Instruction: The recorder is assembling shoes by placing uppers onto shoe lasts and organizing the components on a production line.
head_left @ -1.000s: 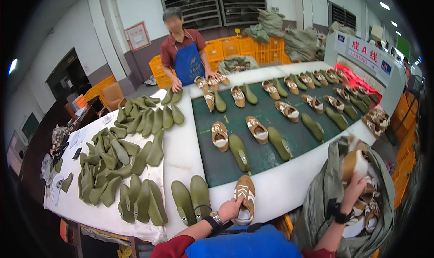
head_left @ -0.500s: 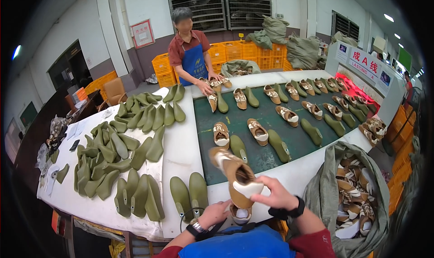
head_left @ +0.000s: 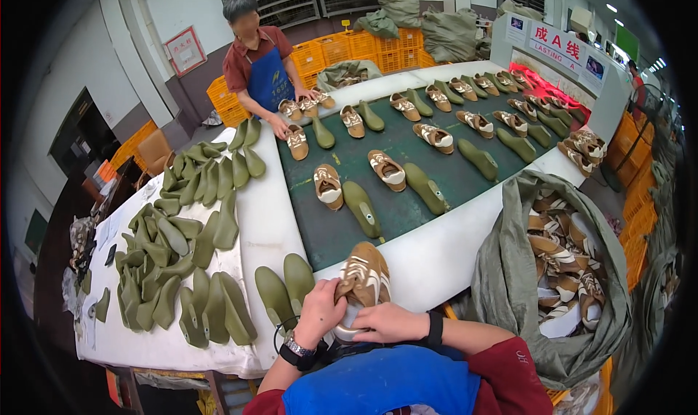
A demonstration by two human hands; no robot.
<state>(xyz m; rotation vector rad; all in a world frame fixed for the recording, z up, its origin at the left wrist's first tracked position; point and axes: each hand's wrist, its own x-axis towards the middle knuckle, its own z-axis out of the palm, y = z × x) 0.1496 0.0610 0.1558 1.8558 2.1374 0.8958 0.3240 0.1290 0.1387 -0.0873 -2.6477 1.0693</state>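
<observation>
A brown shoe with white stripes (head_left: 366, 268) is at the near table edge, its toe pointing away from me. My left hand (head_left: 321, 312) grips the left side of its opening, fingers closed on the upper. Pressed to the heel end is my right hand (head_left: 387, 322), with its fingers closed there too. A pale inner surface shows between my hands; the heel itself is mostly hidden. Just left of the shoe, two green shoe lasts (head_left: 276, 296) stand on the white tabletop (head_left: 273, 230).
Shoes and lasts alternate along the green belt (head_left: 305, 233). More lasts (head_left: 156, 262) crowd the left table. A co-worker (head_left: 265, 70) across the belt touches shoes. At my right, a grey-green sack (head_left: 502, 270) holds brown shoes. Orange crates (head_left: 320, 55) line the back.
The shoe raised in my right hand is no longer held up; both hands now hold one shoe at the edge. My view has turned right. The co-worker's hands remain at the shoes.
</observation>
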